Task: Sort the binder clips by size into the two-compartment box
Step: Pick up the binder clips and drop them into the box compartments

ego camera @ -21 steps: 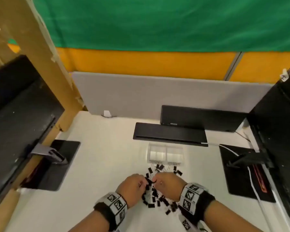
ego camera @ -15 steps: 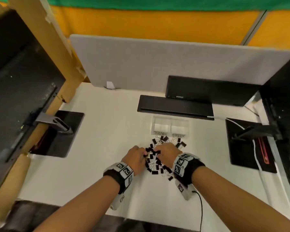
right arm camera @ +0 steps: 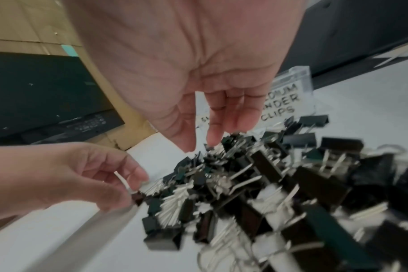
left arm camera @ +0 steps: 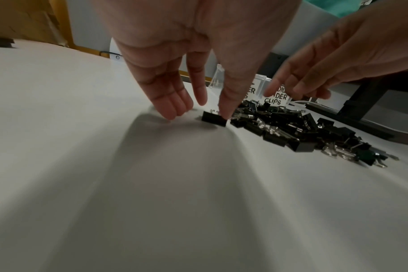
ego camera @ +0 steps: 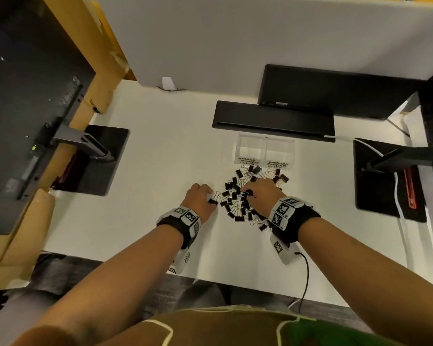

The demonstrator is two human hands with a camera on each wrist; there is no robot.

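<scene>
Pile of black binder clips (ego camera: 245, 196) lies on the white tabletop (ego camera: 160, 171), toward its far edge, just in front of the clear two-compartment box (ego camera: 265, 151). Box labels read SMALL and MEDIUM BINDER CLIPS; both compartments look empty. Left hand (ego camera: 199, 198) at the pile's left fringe, fingers pointing down, thumb tip touching one clip (left arm camera: 214, 119) set slightly apart; no closed pinch visible. Right hand (ego camera: 260, 192) above the pile's middle, fingers loosely spread, holding nothing that shows.
</scene>
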